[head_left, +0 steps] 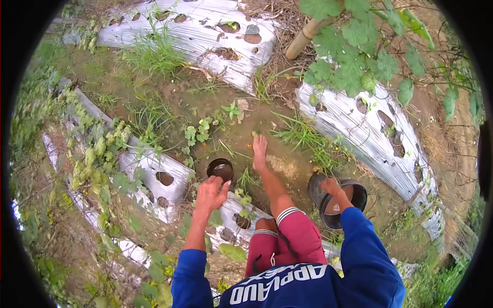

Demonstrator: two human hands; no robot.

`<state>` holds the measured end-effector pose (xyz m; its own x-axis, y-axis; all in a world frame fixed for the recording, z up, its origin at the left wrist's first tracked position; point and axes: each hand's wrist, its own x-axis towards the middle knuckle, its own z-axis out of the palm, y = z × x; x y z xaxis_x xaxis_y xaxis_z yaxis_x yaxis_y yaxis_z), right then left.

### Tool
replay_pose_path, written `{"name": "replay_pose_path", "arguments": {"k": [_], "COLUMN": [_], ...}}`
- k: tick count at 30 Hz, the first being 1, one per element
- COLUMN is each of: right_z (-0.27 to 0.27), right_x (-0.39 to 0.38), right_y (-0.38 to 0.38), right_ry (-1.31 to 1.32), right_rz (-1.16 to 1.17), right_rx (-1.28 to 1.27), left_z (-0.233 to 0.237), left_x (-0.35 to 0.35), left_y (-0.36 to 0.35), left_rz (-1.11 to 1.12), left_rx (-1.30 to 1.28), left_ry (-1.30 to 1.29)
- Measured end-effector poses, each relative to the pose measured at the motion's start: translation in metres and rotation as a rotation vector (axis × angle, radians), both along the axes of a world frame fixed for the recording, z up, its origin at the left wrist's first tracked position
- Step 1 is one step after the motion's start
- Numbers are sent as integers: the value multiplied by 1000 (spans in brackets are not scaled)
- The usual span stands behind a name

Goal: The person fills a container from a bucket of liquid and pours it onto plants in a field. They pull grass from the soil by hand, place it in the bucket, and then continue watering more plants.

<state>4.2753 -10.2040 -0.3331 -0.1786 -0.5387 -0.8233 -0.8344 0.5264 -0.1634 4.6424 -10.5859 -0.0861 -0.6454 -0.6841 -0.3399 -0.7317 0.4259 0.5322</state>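
Note:
My left hand is closed at the near rim of a small dark round can, which looks to have brownish liquid inside. It hangs over the soil beside a plastic-covered bed. My right hand is closed at the left rim of a black bucket. Brown, watery contents show inside the bucket, and its dark outer side faces left. My bare foot stands on the damp soil between the can and the bucket.
Silvery plastic mulch with planting holes covers the bed at right. Another mulched bed lies ahead, and one more at left among vines. A bamboo post and leafy vine stand at upper right. Grass tufts edge the path.

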Motion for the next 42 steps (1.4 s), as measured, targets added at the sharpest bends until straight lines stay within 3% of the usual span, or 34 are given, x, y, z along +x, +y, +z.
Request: {"name": "replay_pose_path", "arguments": {"k": [1, 2, 4, 5, 8, 10, 12, 14, 17, 22, 25, 28, 30, 33, 42], "right_z": [-20, -22, -33, 0, 3, -9, 22, 42, 105, 95, 86, 79, 80, 66, 63], "right_x": [5, 17, 35, 36, 66, 80, 92, 88, 84, 69, 59, 48, 47, 45, 53], "right_y": [-8, -18, -70, -121, -227, -291, -377, -452, -531, -612, -657, -692, -722, -745, -792], "right_ry": [-167, -176, -328, -473, -315, -649, -825, -1043, -1259, -1199, -1041, -1089, -1002, -1041, -1041], "right_rz": [202, 203, -496, -609, -662, -913, -1278, -1370, -1494, -1637, -1632, -1650, -1715, -1805, -1910], "right_rx": [-6, -4, -358, -120, -220, -272, -126, 55, -72, -112, -99, -110, -71, -1, 1], "left_z": [-3, -3, -9, -11, -16, -11, -8, -4, 1, -42, -63, -89, -108, -112, -130], "left_x": [-10, -19, -43, -54, -84, -103, -124, -145, -175, -225, -250, -270, -278, -298, -317], "left_y": [-17, -34, -74, -92, -144, -177, -213, -248, -299, -380, -430, -475, -497, -533, -587], "left_rz": [-4, -3, -2, -15, -47, -70, -110, -149, -184, -220, -277, -316, -303, -387, -484], "left_rx": [-5, -2, 4, 20, 18, 9, -4, 10, 32, -34, -18, 85, 37, 132, 188], "left_ry": [20, 12, 119, 85, 154, 147, 158, 118, 71, 189, 146, 39, 130, -13, -73]}}
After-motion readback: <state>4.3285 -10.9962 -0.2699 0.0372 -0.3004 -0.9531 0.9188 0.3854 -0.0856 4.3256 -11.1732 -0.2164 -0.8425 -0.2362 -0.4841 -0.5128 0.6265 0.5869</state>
